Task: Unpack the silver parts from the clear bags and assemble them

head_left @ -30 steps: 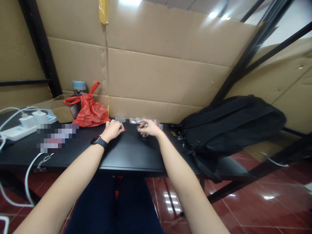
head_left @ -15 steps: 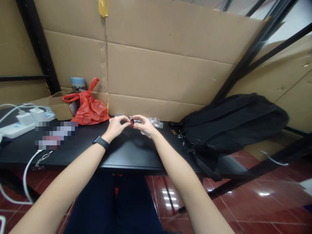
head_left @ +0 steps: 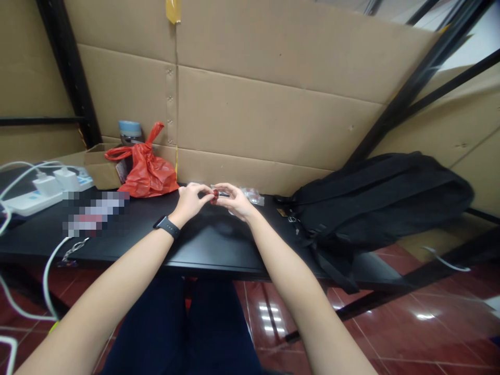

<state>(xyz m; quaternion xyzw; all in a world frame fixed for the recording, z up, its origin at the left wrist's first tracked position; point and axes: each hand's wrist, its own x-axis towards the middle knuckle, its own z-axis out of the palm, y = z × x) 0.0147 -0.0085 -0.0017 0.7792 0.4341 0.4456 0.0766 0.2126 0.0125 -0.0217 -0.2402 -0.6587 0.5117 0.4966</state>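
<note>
Between my two hands, above the far part of the black table (head_left: 207, 250), is a small dark red and black round thing (head_left: 215, 197), too small to name. My left hand (head_left: 192, 204) pinches its left side with thumb and forefinger. From the right, my right hand (head_left: 236, 202) grips it with thumb and fingertips. Part of it is covered by the fingers. Just behind my right hand lie clear plastic packets (head_left: 253, 196), partly hidden by it. A dark watch (head_left: 167, 226) is on my left wrist.
A tied red plastic bag (head_left: 150, 172) stands at the back left by an open cardboard box (head_left: 102, 169) and a blue-lidded jar (head_left: 130, 130). A white power strip (head_left: 29, 202) with cables lies far left. A black backpack (head_left: 383, 203) fills the right side; cardboard walls the back.
The whole view has shifted slightly, so things sit a little further right. Both hands still hold the small red and black thing, which seems slightly turned.
</note>
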